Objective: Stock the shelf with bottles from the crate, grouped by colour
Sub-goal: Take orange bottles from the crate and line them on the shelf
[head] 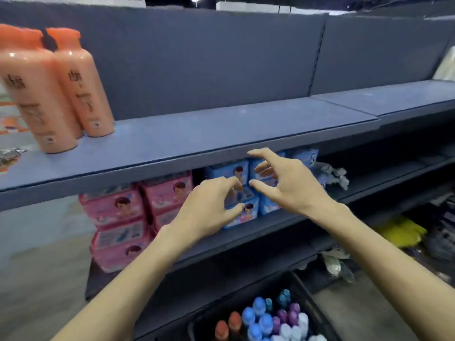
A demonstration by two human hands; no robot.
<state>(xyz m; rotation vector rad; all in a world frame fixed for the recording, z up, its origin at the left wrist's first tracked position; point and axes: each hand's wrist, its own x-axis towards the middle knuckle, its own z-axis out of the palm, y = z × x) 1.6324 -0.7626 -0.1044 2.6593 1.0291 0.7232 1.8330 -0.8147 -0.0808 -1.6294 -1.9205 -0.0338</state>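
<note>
I see a grey shelf [221, 134] with two orange bottles [56, 87] standing upright, touching, at its left end. Both my hands are raised in front of the shelf edge, holding nothing. The left hand [209, 210] has its fingers loosely curled; the right hand [288, 183] has its fingers spread and bent. On the shelf below, pink packs [120, 222] are stacked at left and blue packs [236, 183] just beside them, partly behind the hands. At the bottom, a dark crate [302, 286] holds upright bottles with orange, blue, purple, teal and white caps [261, 318]. Yellow goods [401, 232] lie low at right, blurred.
</note>
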